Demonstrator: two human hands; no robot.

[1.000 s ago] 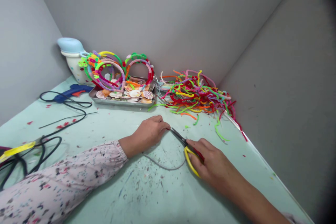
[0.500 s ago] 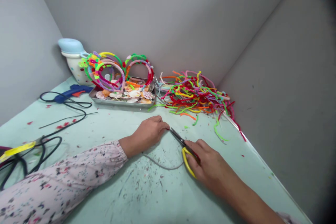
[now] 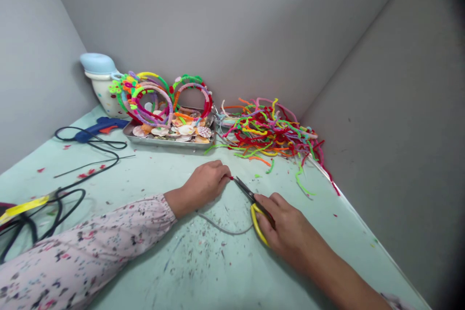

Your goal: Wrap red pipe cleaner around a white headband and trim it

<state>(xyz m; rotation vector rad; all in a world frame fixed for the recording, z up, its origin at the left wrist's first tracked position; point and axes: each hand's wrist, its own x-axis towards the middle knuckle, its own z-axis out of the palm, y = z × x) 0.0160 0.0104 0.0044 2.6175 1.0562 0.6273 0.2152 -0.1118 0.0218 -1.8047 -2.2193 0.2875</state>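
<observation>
My left hand (image 3: 207,179) is closed in a pinch, and a short red tip, looking like a pipe cleaner (image 3: 231,178), pokes out past the fingertips. The rest of that piece is hidden by the fingers. My right hand (image 3: 285,223) grips yellow-handled scissors (image 3: 258,223), their dark blades pointing at the red tip and slightly parted. Below the hands, a thin grey curved band (image 3: 227,230) lies on the table, its right end behind the scissors and its left end near my left wrist.
A metal tray (image 3: 170,142) of seashells and colourful fuzzy headbands (image 3: 152,106) stands at the back. Beside it spreads a pile of pipe cleaners (image 3: 272,131). To the left are a blue glue gun (image 3: 98,128), a black cord (image 3: 72,186) and a blue-lidded cup (image 3: 101,82).
My left fingertips have drawn back slightly to the left, so more of the red tip shows. The scissors have shifted slightly left, with their blades now a little parted.
</observation>
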